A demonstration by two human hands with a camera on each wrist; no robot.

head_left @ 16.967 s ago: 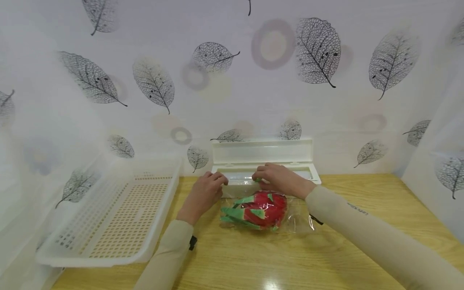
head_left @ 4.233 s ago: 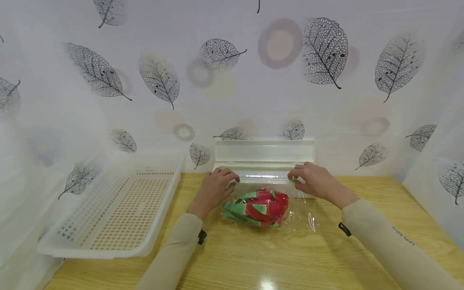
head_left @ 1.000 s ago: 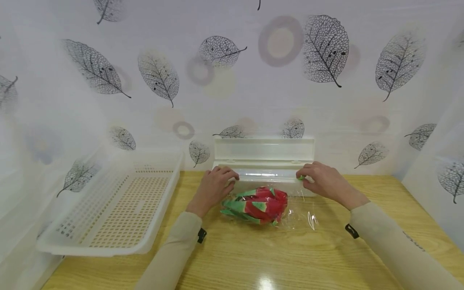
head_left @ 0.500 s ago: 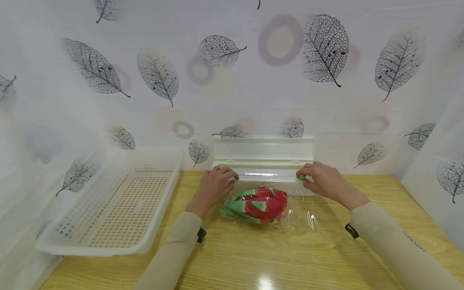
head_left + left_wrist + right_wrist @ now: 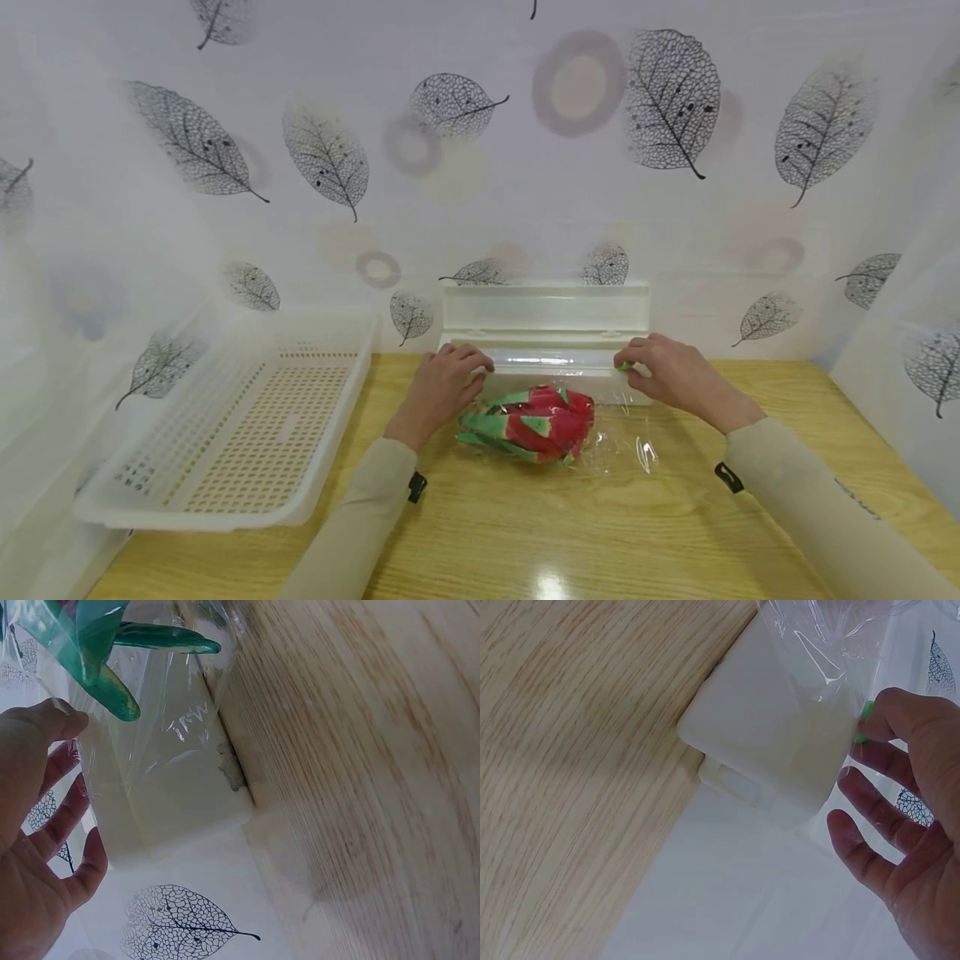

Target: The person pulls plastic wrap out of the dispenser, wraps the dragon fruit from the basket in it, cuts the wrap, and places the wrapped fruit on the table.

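A red and green dragon fruit (image 5: 551,421) lies on the table under clear plastic wrap (image 5: 615,442). The wrap comes out of a white plastic wrap dispenser (image 5: 558,387) behind it, its lid (image 5: 547,310) raised. My left hand (image 5: 442,387) holds the wrap at the dispenser's left front edge; in the left wrist view the thumb lies on the wrap, fingers behind the edge. At the right end, my right hand (image 5: 671,375) pinches a small green slide cutter (image 5: 865,722) between thumb and index finger. The other right fingers are loosely bent.
To the left stands a white perforated plastic basket (image 5: 288,425). A white leaf-patterned curtain (image 5: 480,192) closes the back and sides, right behind the dispenser. Wood-grain table (image 5: 585,533) stretches in front of the fruit.
Since 17 s ago, my right hand has moved with the green slide cutter from the dispenser's middle to its right end. The left hand shifted slightly right. Over the last second nothing visibly moved.
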